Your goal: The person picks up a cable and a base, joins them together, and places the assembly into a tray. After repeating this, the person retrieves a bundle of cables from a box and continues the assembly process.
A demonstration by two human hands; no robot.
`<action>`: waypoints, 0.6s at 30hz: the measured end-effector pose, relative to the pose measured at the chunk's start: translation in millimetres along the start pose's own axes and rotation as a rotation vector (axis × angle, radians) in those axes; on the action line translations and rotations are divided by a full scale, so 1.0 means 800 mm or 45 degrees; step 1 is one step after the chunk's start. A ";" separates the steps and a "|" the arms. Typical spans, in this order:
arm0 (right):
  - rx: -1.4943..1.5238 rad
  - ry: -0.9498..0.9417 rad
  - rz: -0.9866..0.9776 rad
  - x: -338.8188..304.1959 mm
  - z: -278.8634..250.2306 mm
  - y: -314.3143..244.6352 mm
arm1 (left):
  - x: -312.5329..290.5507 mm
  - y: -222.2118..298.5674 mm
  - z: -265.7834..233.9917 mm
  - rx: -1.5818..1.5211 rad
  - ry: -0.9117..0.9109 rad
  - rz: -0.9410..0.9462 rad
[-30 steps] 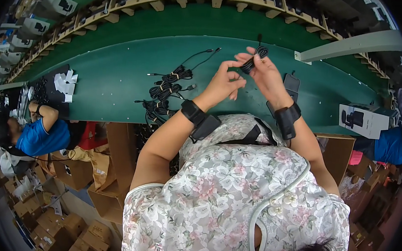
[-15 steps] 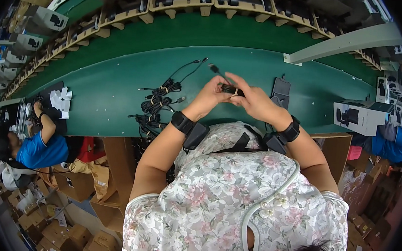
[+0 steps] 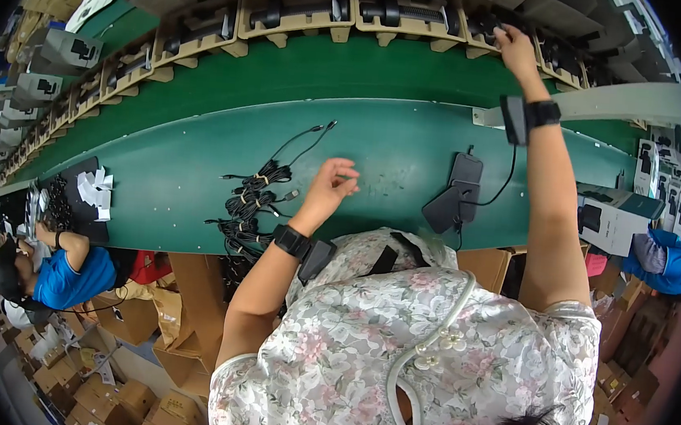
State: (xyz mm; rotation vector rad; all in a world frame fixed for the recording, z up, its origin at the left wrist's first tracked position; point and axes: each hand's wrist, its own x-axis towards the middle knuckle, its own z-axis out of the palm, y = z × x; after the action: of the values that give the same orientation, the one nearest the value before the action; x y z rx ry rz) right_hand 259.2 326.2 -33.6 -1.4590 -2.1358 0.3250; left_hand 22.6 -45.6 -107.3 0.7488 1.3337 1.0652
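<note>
My left hand [image 3: 331,187] hovers over the green table, fingers apart and holding nothing. To its left lie several black cable bundles [image 3: 252,201], tied with light bands, their loose plug ends sticking out. My right hand [image 3: 518,53] is stretched to the far side, its fingertips drawn together inside a brown moulded tray [image 3: 485,41]. Dark parts in that tray surround the fingertips, so what they grip cannot be made out.
Brown trays with black parts [image 3: 406,14] line the far green belt. Two flat black devices [image 3: 464,183] with a cable lie on the table [image 3: 396,128]. A grey metal bar [image 3: 601,102] crosses under my right arm. A white box [image 3: 607,224] stands right; a blue-shirted person [image 3: 76,274] works left.
My hands, together on a banded cable bundle before, have parted. The right has reached far forward to a tray; the left has dropped back and opened. The bundle no longer shows between them.
</note>
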 end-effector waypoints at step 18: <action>-0.273 -0.492 0.338 0.133 -0.010 0.076 | -0.038 -0.015 0.010 -0.096 0.129 -0.105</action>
State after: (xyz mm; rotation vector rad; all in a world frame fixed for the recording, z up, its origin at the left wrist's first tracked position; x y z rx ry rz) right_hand 281.7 446.4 -25.5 -1.9424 -2.3303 0.5243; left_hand 34.7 -76.7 -105.3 0.5855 1.3905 1.0931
